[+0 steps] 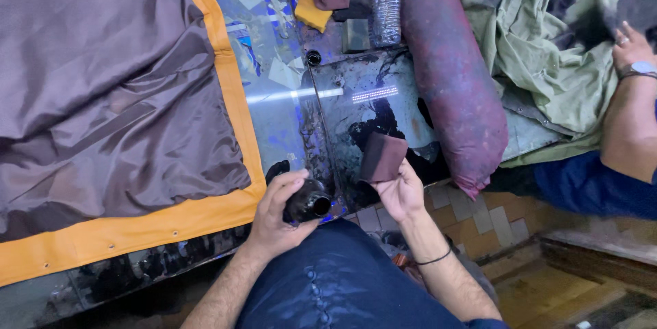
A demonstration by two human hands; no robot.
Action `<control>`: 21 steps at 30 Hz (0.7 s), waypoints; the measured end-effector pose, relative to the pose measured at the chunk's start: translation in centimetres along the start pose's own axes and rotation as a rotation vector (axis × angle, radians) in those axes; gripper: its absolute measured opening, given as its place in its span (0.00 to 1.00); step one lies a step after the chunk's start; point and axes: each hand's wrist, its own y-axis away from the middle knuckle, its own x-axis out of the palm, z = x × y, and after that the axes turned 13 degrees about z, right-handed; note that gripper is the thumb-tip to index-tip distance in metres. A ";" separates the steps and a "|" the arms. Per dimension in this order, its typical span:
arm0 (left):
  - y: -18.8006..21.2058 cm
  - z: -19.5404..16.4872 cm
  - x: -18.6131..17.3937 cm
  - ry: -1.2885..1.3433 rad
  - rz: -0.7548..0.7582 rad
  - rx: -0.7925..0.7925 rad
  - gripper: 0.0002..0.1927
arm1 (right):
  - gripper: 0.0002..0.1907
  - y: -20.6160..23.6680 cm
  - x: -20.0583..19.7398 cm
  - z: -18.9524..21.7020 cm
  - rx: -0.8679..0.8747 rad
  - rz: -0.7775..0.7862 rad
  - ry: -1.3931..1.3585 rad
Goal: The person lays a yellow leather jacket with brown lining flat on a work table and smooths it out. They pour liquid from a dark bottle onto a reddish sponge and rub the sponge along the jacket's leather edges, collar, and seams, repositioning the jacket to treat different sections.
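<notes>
Now left hand [277, 216] grips one bottle [309, 206]; right hand [402, 191], one sponge [382, 158].

My arms are bare from the elbow down, with no sleeves over the forearms. Around my right wrist [434, 258] sits a thin black band, loose like a cord. My left hand [277, 216] and right hand [402, 193] wear no gloves or rings. Dark navy cloth, creased and slightly shiny, covers my lap.

bottle [309, 204] left of sponge [382, 158]
</notes>
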 end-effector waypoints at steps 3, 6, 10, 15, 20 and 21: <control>-1.0 -0.5 0.0 0.028 0.200 0.058 0.46 | 0.28 0.2 1.2 -1.4 -0.070 0.046 0.103; -2.2 -1.2 0.9 0.035 0.342 0.102 0.46 | 0.27 0.7 2.4 -2.9 -0.198 0.144 0.154; -3.1 -1.8 2.1 0.050 0.392 0.068 0.47 | 0.30 1.4 3.5 -3.7 -0.244 0.194 0.279; -3.3 -1.9 2.4 0.040 0.365 0.055 0.46 | 0.36 2.5 4.4 -2.7 -0.187 0.229 0.294; -3.5 -1.8 2.1 0.060 0.453 0.050 0.46 | 0.39 2.7 4.4 -2.3 -0.274 0.364 0.516; -3.5 -1.8 2.1 0.070 0.460 0.044 0.46 | 0.40 2.6 4.2 -2.4 -0.279 0.316 0.658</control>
